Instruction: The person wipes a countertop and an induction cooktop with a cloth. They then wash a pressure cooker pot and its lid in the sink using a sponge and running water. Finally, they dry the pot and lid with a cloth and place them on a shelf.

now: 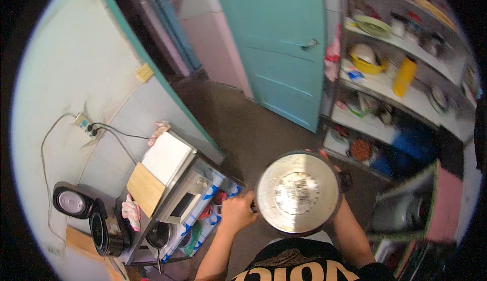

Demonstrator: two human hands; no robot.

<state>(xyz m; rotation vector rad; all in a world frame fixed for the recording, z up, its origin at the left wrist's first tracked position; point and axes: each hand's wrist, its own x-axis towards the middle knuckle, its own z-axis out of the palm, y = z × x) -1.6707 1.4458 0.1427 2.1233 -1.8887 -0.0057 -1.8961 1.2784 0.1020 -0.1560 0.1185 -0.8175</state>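
Observation:
A round metal pot (298, 193) is held in front of my body, its shiny stamped base turned up towards me. On its left side, my left hand (239, 209) is closed around a dark handle. My right hand (338, 169) is at the pot's right edge beside another dark handle (345, 180). Most of that hand is hidden behind the pot, but its fingertips seem to show past the rim. The inside of the pot faces away and cannot be seen.
On the left, a metal rack (142, 239) holds a toaster oven (185, 195), a wooden board (146, 187) and an open rice cooker (108, 229). White shelves (422, 110) with dishes stand right. A sink (399, 208) is near my right arm. Ahead is a teal door (277, 49).

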